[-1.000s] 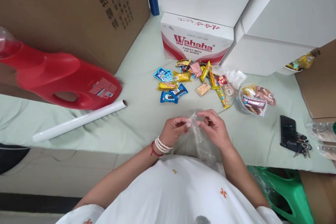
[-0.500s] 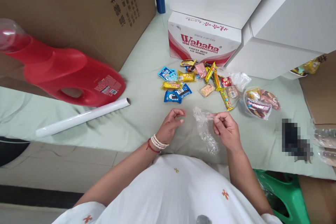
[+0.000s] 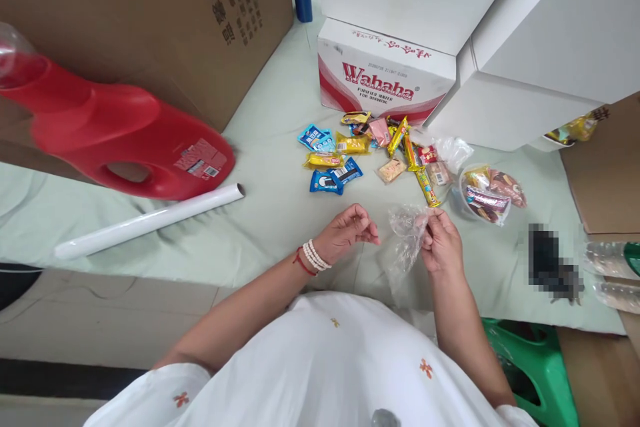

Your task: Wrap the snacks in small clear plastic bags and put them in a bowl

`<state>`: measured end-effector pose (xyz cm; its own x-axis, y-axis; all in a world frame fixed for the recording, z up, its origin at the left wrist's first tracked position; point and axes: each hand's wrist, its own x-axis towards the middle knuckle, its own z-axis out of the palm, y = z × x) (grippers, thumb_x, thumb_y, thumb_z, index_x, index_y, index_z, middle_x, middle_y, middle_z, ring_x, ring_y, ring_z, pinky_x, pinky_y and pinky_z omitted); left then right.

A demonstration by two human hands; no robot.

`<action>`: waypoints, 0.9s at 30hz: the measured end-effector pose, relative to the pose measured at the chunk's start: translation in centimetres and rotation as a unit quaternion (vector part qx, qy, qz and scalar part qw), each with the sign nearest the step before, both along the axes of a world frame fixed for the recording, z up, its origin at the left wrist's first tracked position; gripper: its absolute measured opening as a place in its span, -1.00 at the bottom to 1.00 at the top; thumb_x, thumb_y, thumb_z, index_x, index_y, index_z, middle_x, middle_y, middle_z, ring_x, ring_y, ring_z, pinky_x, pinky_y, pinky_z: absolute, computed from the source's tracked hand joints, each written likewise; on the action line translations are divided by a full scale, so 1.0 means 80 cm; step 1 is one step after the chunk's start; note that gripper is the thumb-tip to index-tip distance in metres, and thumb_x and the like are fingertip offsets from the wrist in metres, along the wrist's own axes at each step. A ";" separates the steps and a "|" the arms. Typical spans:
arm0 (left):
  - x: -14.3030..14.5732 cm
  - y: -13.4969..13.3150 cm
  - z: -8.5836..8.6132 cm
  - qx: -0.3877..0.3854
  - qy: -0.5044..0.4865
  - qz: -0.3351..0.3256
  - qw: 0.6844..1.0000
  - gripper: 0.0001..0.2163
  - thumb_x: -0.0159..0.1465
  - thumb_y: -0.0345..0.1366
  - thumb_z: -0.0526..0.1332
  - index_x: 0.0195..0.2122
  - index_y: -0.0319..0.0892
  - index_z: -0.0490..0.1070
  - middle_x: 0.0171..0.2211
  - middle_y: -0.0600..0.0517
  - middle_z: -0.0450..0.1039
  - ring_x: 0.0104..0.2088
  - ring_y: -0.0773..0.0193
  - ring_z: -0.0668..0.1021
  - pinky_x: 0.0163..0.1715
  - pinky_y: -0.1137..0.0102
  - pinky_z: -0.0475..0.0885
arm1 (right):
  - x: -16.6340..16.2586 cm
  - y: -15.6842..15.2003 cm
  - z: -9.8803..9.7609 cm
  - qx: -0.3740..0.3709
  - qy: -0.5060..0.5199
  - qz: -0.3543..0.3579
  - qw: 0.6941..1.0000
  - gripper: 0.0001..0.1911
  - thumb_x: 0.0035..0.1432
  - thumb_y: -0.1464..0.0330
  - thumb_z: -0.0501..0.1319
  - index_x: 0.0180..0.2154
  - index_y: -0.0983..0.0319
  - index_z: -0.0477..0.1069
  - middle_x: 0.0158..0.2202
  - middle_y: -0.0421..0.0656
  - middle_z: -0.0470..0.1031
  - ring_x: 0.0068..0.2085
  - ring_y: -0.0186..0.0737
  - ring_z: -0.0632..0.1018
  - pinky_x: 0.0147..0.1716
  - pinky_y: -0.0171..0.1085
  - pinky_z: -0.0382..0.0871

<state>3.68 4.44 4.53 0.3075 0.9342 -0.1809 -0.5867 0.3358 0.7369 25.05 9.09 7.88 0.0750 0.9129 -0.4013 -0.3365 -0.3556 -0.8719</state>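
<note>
A crumpled clear plastic bag [image 3: 404,240] hangs from the pinched fingers of my right hand [image 3: 442,241]. To its left, my left hand [image 3: 351,233] is held over the cloth, fingers loosely curled and apart, with nothing in it; a beaded bracelet circles that wrist. Beyond both hands lies a loose pile of wrapped snacks: blue packets [image 3: 327,181], yellow packets [image 3: 353,143], a pale wrapped bar [image 3: 391,170] and a long yellow stick packet [image 3: 427,187]. Farther right, a clear round tub [image 3: 463,195] contains several wrapped snacks.
Behind the pile stands a Wahaha water carton [image 3: 385,73] beside white boxes [image 3: 520,107]. On the left are a large brown carton [image 3: 150,20], a red detergent jug [image 3: 130,133] and a white tube [image 3: 150,220]. A green stool [image 3: 555,367] stands below the table's right edge.
My right hand has lifted the plastic bag slightly, and the bag hangs more spread out. My left hand has moved right, closer to the bag. The whole view has shifted a little.
</note>
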 end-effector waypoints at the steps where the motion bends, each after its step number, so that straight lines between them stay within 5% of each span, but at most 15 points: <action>1: 0.001 -0.001 0.000 0.001 0.037 0.007 0.999 -0.63 0.19 0.02 0.43 -0.33 -0.15 0.39 -0.34 0.05 0.52 -0.32 0.26 0.59 -0.15 0.27 0.47 | -0.001 -0.001 -0.004 -0.005 0.002 -0.004 1.000 -0.43 -0.20 0.13 0.58 -0.30 0.17 0.30 -0.54 -0.36 0.49 -0.72 -0.60 0.16 -0.79 -0.58 -0.04; 7: 0.024 0.001 -0.002 0.038 0.219 0.060 0.973 -0.61 0.06 0.00 0.49 -0.28 -0.20 0.54 -0.30 0.03 0.47 -0.25 0.27 0.47 -0.21 0.39 0.36 | -0.022 -0.013 -0.017 0.001 0.018 0.019 1.000 -0.48 -0.12 0.14 0.54 -0.30 0.17 0.28 -0.51 -0.36 0.49 -0.70 -0.59 0.17 -0.75 -0.55 0.00; 15: 0.013 -0.001 0.001 0.023 0.200 0.092 0.975 -0.59 0.16 0.08 0.39 -0.44 -0.17 0.38 -0.46 0.12 0.38 -0.35 0.32 0.44 -0.21 0.38 0.36 | -0.005 -0.011 -0.024 0.122 -0.156 -0.032 0.980 -0.61 0.12 0.06 0.41 -0.28 0.17 0.33 -0.49 -0.31 0.48 -0.63 -0.48 0.23 -0.67 -0.43 0.05; 18: 0.011 -0.004 0.002 0.036 0.183 0.087 0.979 -0.60 0.23 0.12 0.33 -0.38 -0.15 0.39 -0.40 0.06 0.49 -0.29 0.27 0.52 -0.17 0.35 0.41 | 0.001 -0.014 -0.023 0.130 -0.142 0.016 0.981 -0.60 0.16 -0.01 0.36 -0.24 0.16 0.39 -0.47 -0.30 0.44 -0.56 -0.41 0.29 -0.59 -0.39 0.14; 23: 0.005 -0.001 0.004 0.042 0.225 0.142 0.963 -0.63 0.29 0.09 0.27 -0.38 -0.14 0.39 -0.44 0.04 0.54 -0.38 0.29 0.52 -0.25 0.37 0.43 | 0.009 -0.018 -0.028 0.057 -0.068 0.192 0.977 -0.41 0.05 -0.12 0.38 -0.08 0.18 0.48 -0.37 -0.20 0.50 -0.52 -0.36 0.30 -0.54 -0.34 0.15; 27: -0.001 -0.001 0.002 0.027 0.300 0.202 0.932 -0.65 0.25 0.06 0.31 -0.38 -0.14 0.39 -0.45 0.04 0.58 -0.40 0.28 0.56 -0.28 0.37 0.44 | 0.013 -0.021 -0.025 0.111 -0.164 0.001 0.980 -0.60 0.09 0.03 0.42 -0.26 0.20 0.44 -0.38 -0.26 0.43 -0.53 -0.43 0.20 -0.55 -0.38 0.09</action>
<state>3.58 4.35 4.71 -0.2127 0.9645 -0.1564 -0.1350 0.1296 0.9823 26.09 7.39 5.87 0.1658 0.9750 -0.1479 -0.0251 -0.1458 -0.9890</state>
